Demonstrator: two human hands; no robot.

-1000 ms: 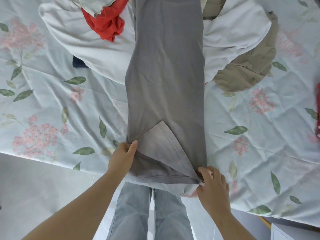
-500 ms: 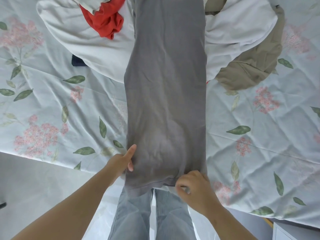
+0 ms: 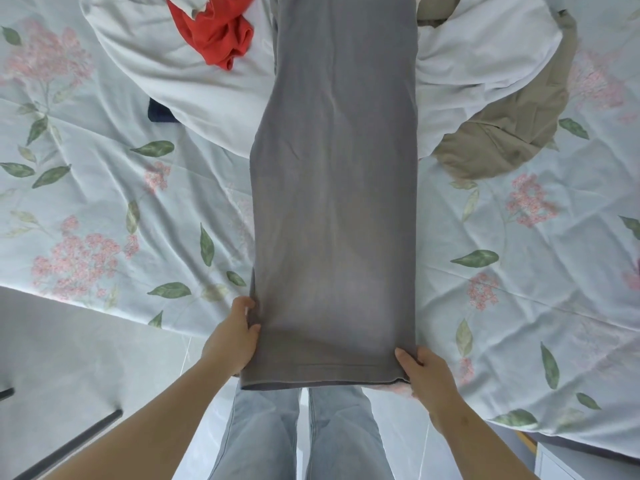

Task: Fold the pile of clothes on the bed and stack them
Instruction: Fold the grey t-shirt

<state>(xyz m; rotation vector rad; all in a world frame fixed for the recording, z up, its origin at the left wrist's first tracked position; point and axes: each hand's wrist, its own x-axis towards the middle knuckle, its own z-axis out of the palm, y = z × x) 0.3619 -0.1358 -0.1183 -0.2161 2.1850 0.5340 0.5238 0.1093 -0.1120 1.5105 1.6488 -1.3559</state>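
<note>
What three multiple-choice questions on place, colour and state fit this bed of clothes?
1. Where lies the crumpled red garment? A on the floor; B on the white cloth heap; C in a hand.
2. What colour are the flowers on the pale printed bedsheet? A blue; B orange; C pink.
3. How is the long grey garment held? A both hands grip its near end; B one hand; C untouched.
Answers: B, white fabric lies under it; C, pink clusters show; A, the left hand and right hand each curl round an edge.
</note>
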